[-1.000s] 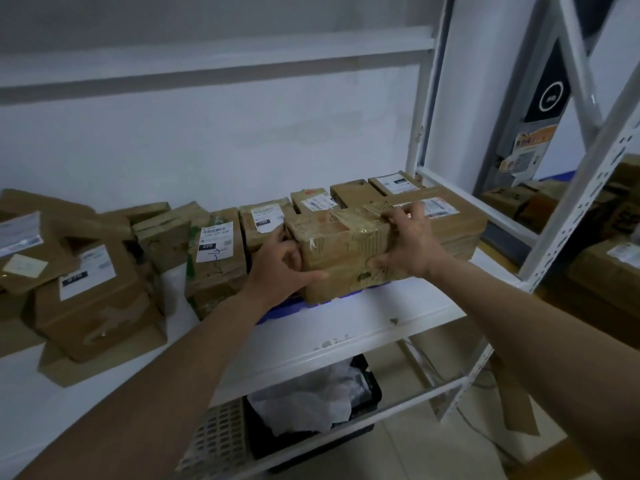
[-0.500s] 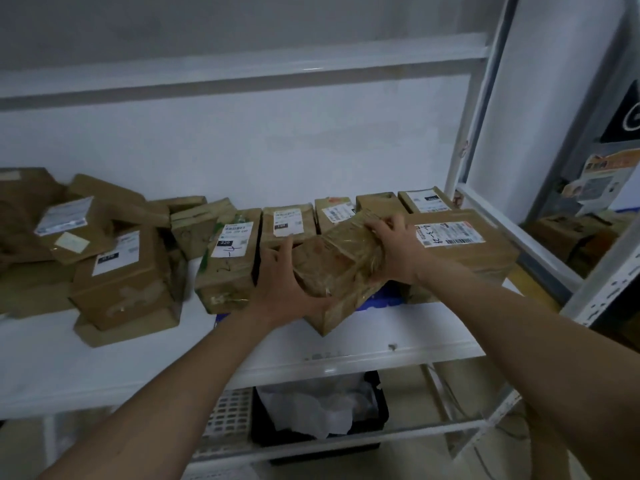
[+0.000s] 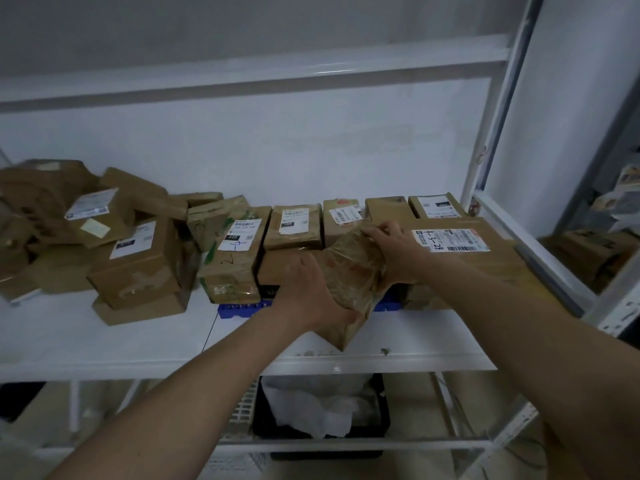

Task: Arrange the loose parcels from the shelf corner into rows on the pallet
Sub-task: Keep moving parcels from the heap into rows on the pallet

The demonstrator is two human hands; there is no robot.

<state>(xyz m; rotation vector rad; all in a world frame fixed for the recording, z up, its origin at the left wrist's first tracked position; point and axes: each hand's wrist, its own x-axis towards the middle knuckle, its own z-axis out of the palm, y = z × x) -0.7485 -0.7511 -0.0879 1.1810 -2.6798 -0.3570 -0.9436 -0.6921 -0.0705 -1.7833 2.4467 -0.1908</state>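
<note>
I hold a tape-wrapped brown parcel [image 3: 353, 271] tilted, its near corner hanging over the shelf's front. My left hand [image 3: 304, 292] grips its left and lower side; my right hand [image 3: 394, 251] grips its upper right edge. Under it a blue pallet [image 3: 239, 310] shows at its front edge on the white shelf [image 3: 138, 341]. A back row of labelled parcels [image 3: 294, 225] stands on the pallet, with a tall parcel marked 220 [image 3: 235, 251] at the left and a large flat box [image 3: 460, 247] at the right. A loose heap of parcels [image 3: 86, 233] fills the shelf's left corner.
A white shelf post [image 3: 485, 147] rises at the right, with another rack of boxes [image 3: 588, 251] beyond it. Below the shelf sits a black crate [image 3: 381, 420] holding white wrapping [image 3: 311, 407]. An upper shelf beam [image 3: 242, 77] runs overhead.
The parcel has tipped from level to tilted and come down and toward me between my hands. My view has swung left, bringing more of the heap into sight.
</note>
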